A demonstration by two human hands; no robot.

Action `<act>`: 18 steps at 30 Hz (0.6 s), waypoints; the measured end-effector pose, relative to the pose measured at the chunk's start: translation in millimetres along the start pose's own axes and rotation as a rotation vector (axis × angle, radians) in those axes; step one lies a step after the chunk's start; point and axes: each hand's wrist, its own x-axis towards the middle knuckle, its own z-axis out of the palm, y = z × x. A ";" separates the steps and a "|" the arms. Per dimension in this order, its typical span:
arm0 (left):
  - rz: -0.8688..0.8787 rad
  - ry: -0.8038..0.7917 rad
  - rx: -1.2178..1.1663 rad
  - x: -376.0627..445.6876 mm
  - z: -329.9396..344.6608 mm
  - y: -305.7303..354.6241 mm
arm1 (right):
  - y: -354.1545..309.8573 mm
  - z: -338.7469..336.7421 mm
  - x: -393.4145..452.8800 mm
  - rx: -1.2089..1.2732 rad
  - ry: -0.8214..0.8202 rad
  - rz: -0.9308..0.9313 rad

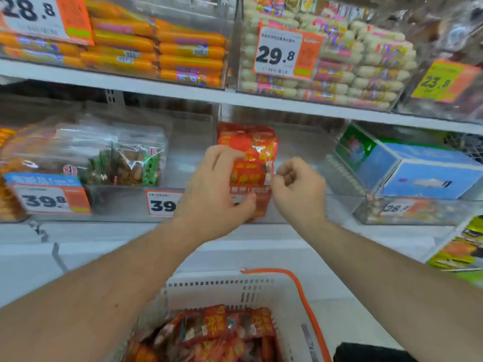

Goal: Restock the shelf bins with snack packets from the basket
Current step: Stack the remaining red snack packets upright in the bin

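Packets are standing in the clear middle bin while your left hand is gripping them and your right hand, curled, is pinching their edge; keep squaring the stack upright.

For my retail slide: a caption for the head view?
Both hands set red snack packets into a clear shelf bin above the basket.

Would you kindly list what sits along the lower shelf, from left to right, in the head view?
Clear bags of brown snacks → left hand → red snack packets → right hand → blue box.
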 end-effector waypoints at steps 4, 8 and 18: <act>-0.199 -0.519 0.022 -71.9 4.1 5.1 | 26.0 18.0 -65.1 0.013 -0.212 0.104; -0.361 -0.919 0.098 -118.1 11.9 -7.9 | 61.7 51.4 -125.9 -0.149 -0.560 0.225; -0.468 -1.035 0.146 -155.5 26.7 -29.4 | 131.2 99.1 -260.7 -0.247 -1.067 0.732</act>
